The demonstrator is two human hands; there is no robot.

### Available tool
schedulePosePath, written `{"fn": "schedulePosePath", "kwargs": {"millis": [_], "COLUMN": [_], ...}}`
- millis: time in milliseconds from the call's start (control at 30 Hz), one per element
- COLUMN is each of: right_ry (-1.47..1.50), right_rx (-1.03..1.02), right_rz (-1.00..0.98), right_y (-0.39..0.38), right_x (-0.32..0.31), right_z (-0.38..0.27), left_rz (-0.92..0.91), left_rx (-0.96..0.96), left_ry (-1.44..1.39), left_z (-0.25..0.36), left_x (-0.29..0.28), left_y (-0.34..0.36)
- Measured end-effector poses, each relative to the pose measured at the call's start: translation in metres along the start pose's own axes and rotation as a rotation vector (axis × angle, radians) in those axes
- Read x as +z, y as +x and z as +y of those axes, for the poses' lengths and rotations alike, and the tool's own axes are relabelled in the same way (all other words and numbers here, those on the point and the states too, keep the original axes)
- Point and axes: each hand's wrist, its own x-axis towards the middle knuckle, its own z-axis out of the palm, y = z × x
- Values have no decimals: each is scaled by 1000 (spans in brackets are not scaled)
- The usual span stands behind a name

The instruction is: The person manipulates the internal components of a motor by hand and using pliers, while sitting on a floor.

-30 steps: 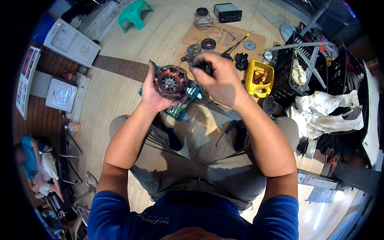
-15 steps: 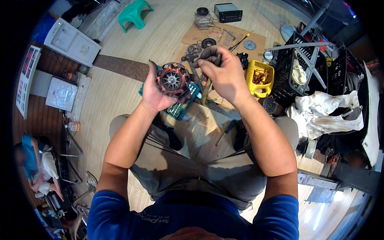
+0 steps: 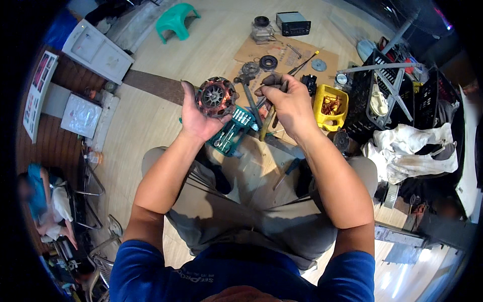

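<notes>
My left hand [image 3: 197,118] holds up a round motor part [image 3: 216,95], dark and clawed at the rim, with copper-coloured windings and a finned centre. The part rests against the palm and fingers, with the thumb standing up beside it. To its right, my right hand [image 3: 289,100] is raised, its darkened fingertips pinched together and apart from the part. What they hold, if anything, I cannot make out. A yellowish-brown stick [image 3: 265,128] shows just below this hand; whether it is held is unclear. A hammer [image 3: 250,95] lies beneath, between the hands.
Below the motor part lies a green socket set case [image 3: 226,138]. A screwdriver [image 3: 287,173] is on the floor between my feet. Metal parts lie on cardboard [image 3: 282,50]. At right stand a yellow container [image 3: 329,121] of copper-coloured pieces, black crates [image 3: 365,95] and white cloth [image 3: 412,151].
The whole view has shifted slightly. The motor part is tilted a little differently in my left hand. My right hand has moved slightly right and down, farther from it.
</notes>
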Motion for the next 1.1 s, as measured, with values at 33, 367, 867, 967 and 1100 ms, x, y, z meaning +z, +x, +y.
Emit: {"fn": "schedulePosePath", "kwargs": {"millis": [33,367,867,967,1100], "right_ry": [1,-35,-206,-202,-244], "right_rx": [-2,138,-22,-101,-137], "right_rz": [-7,79,87,120,126], "right_y": [0,-9,-23,-27,-29], "right_x": [1,1,-9,-7,-9], "right_z": [2,-1,-23,-28,-32], "left_rz": [-66,-65,44,38,19], "left_rx": [-17,149,230,235,235], "left_ry": [2,32,134,159,228], "left_z": [3,-1,3,3,3], "left_x": [-7,-10,10,9,5], "left_y": [0,2,3,4,7]}}
